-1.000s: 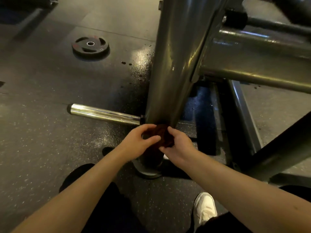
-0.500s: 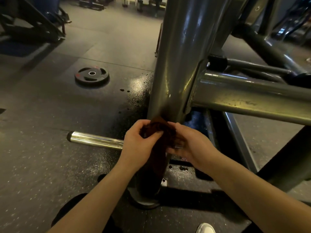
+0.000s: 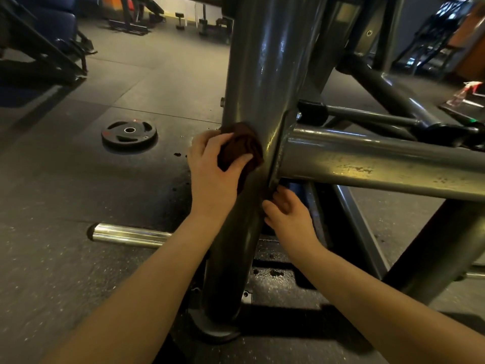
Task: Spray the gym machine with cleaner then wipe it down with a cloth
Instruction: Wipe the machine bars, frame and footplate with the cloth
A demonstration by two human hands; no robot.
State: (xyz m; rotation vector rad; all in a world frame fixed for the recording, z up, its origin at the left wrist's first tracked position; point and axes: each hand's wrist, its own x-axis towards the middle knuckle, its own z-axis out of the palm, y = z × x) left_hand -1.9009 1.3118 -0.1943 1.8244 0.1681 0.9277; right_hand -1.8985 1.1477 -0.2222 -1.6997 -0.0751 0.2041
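Note:
A thick grey steel post [image 3: 265,64] of the gym machine rises in front of me, with a grey crossbar [image 3: 380,164] joining it on the right. My left hand [image 3: 214,174] presses a bunched dark brown cloth [image 3: 242,147] against the post, just left of the joint. Lower down, my right hand [image 3: 287,214] rests at the post's right side under the crossbar, fingers apart; whether it touches the cloth's hanging end I cannot tell. A spray bottle [image 3: 465,94] stands far right on the floor, small and blurred.
A black weight plate [image 3: 129,135] lies on the rubber floor to the left. A chrome bar [image 3: 128,235] sticks out left from the post near its base. Dark frame tubes [image 3: 388,93] cross behind on the right. Other gym machines [image 3: 39,46] stand at the back left.
Both hands moved up the post with the cloth. My right hand has come off the bunched cloth and dropped below the crossbar; my left hand alone presses it higher.

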